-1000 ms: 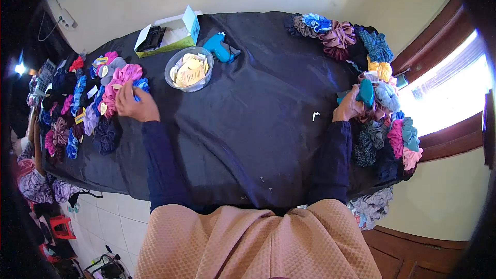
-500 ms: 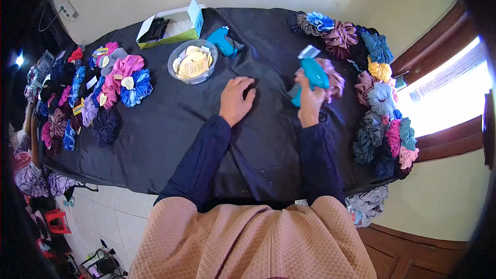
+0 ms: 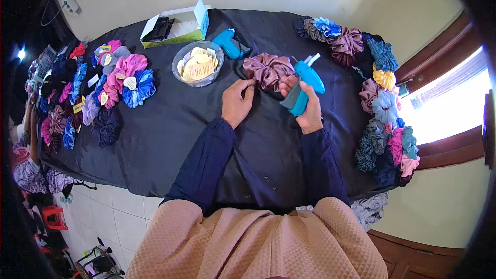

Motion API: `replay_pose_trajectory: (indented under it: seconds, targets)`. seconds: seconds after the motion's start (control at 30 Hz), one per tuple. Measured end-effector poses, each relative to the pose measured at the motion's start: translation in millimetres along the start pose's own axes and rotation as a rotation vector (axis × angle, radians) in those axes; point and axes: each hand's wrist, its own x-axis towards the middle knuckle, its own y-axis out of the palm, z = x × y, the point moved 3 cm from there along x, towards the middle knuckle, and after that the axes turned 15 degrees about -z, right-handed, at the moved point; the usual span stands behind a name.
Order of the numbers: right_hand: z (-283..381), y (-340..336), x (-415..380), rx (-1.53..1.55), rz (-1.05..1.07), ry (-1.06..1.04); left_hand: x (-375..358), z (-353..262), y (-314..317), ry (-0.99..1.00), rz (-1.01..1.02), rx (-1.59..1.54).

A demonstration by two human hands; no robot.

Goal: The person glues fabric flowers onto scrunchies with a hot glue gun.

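A mauve satin scrunchie [image 3: 267, 70] lies on the black cloth in front of me. At its lower left edge, my left hand [image 3: 237, 102] has its fingertips and thumb closed on the fabric. My right hand [image 3: 310, 111] is wrapped round a teal tagging gun [image 3: 310, 77], whose needle end and white tag strip point up and away. Some fingertips of that hand touch the scrunchie's right side. Just beyond the scrunchie, a second teal tagging gun [image 3: 231, 44] rests on the cloth beside a clear round tub [image 3: 178, 72] of cream paper tags [image 3: 199, 67].
An open box [image 3: 178, 39] with black items stands at the back. Piled scrunchies [image 3: 129, 70], some tagged, cover the left side; more scrunchies [image 3: 385, 106] line the right edge by the window. Another person's arm [image 3: 35, 129] shows at far left.
My right hand has brought the mauve scrunchie and the tagging gun leftward; the scrunchie now lies between my hands. My left hand has shifted slightly to meet its edge.
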Motion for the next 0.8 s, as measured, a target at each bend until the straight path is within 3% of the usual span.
replay_pose_trajectory:
  seconds: [0.43, 0.5, 0.53, 0.6, 0.8]
  targets:
    - [-5, -9, 9, 0.092, -0.060, 0.065, -1, -6, -2, -0.111, 0.045, -0.010]
    - [-5, -9, 8, 0.067, -0.094, 0.082, 0, -16, -7, 0.133, -0.156, 0.004]
    - [-5, -9, 8, 0.065, -0.095, 0.087, 1, -16, -8, 0.128, -0.157, 0.006]
    - [-5, -10, 7, 0.041, -0.095, 0.068, 7, -29, -20, 0.366, -0.318, 0.189]
    - [-4, -8, 5, 0.032, -0.086, 0.070, 17, -24, -38, 0.307, -0.427, 0.459]
